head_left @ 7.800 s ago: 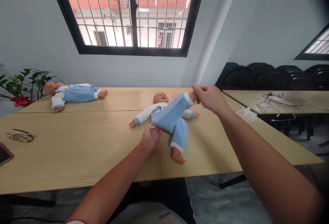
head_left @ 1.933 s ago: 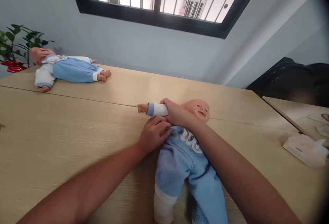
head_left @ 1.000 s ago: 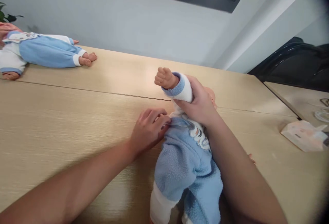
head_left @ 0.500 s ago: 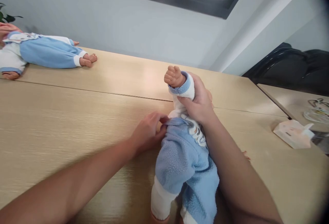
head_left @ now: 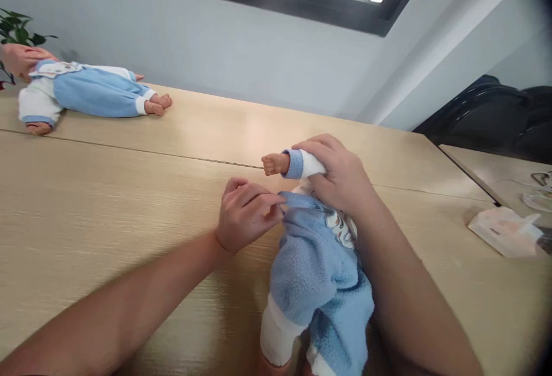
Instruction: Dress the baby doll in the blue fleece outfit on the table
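Observation:
A baby doll in a blue fleece romper lies on the wooden table right in front of me. My right hand is wrapped round the doll's white-sleeved arm, which points left with its small fist showing. My left hand pinches the upper edge of the blue romper beside the doll's chest. The doll's head is hidden behind my right hand.
A second doll in blue and white lies at the far left of the table, near a green plant. A tissue pack rests at the right on the table. Black chairs stand behind the neighbouring table.
The doll's arm, held upright half a second ago, has come down and now points left. My left hand has lifted a little, still pinching the romper's edge.

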Motion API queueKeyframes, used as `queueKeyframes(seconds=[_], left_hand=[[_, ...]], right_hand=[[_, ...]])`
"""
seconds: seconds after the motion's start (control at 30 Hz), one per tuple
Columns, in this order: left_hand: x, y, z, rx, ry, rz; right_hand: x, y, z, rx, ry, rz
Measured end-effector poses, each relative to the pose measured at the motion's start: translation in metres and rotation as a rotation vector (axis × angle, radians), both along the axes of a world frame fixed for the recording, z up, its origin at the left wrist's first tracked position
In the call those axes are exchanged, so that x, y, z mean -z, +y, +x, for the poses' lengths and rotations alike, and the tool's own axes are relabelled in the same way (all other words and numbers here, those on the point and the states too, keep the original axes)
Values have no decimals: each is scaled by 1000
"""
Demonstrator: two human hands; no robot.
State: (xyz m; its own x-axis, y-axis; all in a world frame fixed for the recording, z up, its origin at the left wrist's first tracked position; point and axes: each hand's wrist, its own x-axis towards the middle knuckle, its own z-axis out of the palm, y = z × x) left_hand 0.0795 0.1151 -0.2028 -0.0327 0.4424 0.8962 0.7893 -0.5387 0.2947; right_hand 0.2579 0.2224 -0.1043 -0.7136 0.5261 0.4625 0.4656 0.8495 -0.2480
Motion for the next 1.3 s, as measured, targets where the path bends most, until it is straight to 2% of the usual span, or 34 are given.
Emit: queueKeyframes(seconds=[0.1, 0.23, 0.43, 0.57, 0.67, 0.8, 0.97, 1.03, 1.1, 1.17, 1.3], left_hand=[[-2, -1, -1, -11, -74, 31], [1, 1, -2, -15, -193, -11], [4, 3, -4, 103, -302, -39], [9, 12, -10, 105, -336, -172], [17, 20, -16, 140, -290, -260], [25, 23, -18, 156, -278, -283], [28, 22, -15, 144, -263, -299], [26, 21, -15, 152, -258, -309], [22, 19, -16, 151, -286, -332], [12, 15, -16, 171, -324, -423], [-16, 2, -14, 252, -253, -806]], right_hand=[[-9, 0, 7, -14, -111, -32], [-15, 5, 18, -154, -186, -163], [-2, 7, 10, -276, -273, -360], [4, 2, 1, -316, -300, -586], [8, -1, -5, -238, -228, -780], [17, -6, -18, -145, -188, -879], [22, -10, -26, 55, 181, -1237], [21, -10, -24, 65, 248, -1285], [20, -8, -21, 78, 248, -1256], [21, -5, -19, 112, 238, -1223], [22, -2, -17, 141, 246, -1191]])
